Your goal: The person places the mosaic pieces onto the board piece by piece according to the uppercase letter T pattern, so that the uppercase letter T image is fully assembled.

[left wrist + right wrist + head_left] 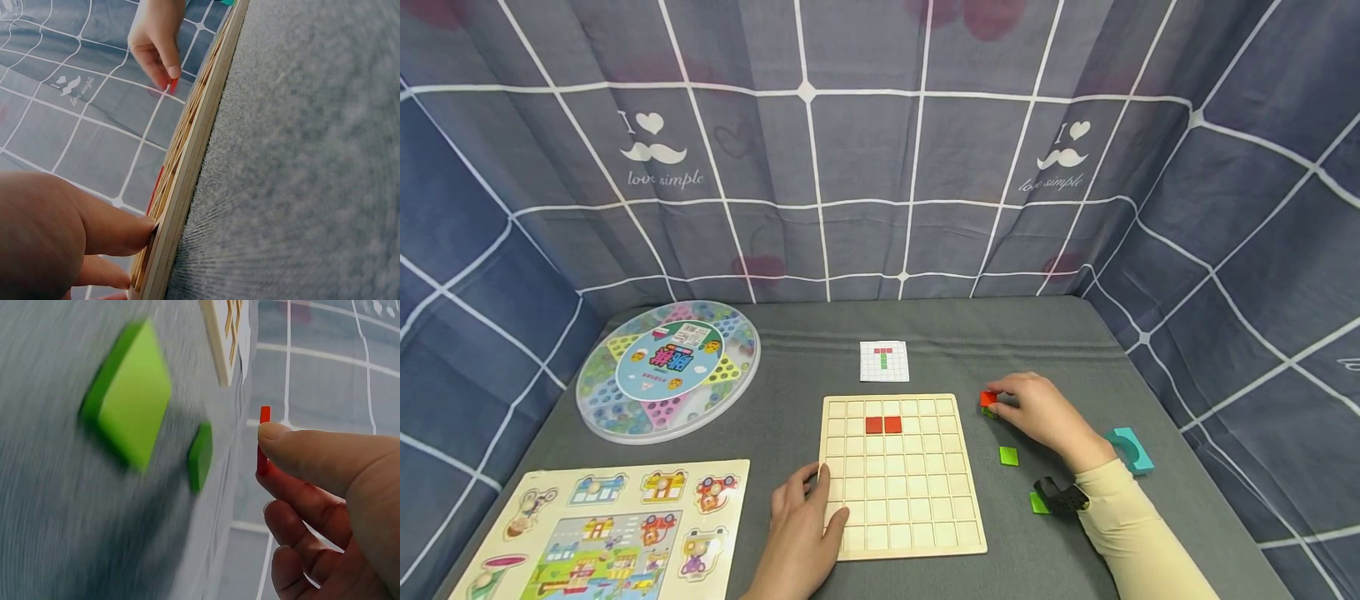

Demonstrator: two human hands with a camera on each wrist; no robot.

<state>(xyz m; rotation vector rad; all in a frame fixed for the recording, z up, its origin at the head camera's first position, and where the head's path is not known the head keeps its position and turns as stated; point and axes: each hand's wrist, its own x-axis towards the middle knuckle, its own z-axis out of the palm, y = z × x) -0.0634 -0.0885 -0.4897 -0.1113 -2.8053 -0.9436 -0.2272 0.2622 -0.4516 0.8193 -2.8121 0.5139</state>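
My right hand (1037, 412) pinches a red square tile (265, 412) between thumb and finger, to the right of the wooden grid board (925, 487). In the head view, a green tile (989, 412) shows just below the held one. Two more green tiles, one nearer (1009, 456) and one beside the wrist strap (1039, 503), lie on the cloth. Along the board's left edge rests my left hand (801, 521), its thumb and fingertips touching the rim. Two red tiles (883, 425) sit side by side near the board's top.
Behind the board lies a white pattern card (883, 375) with a red and green T shape. A round game box (666, 417) and a picture puzzle board (715, 492) are on the left. A teal curved block (1138, 454) stands beyond my right wrist. Patterned curtains surround the table.
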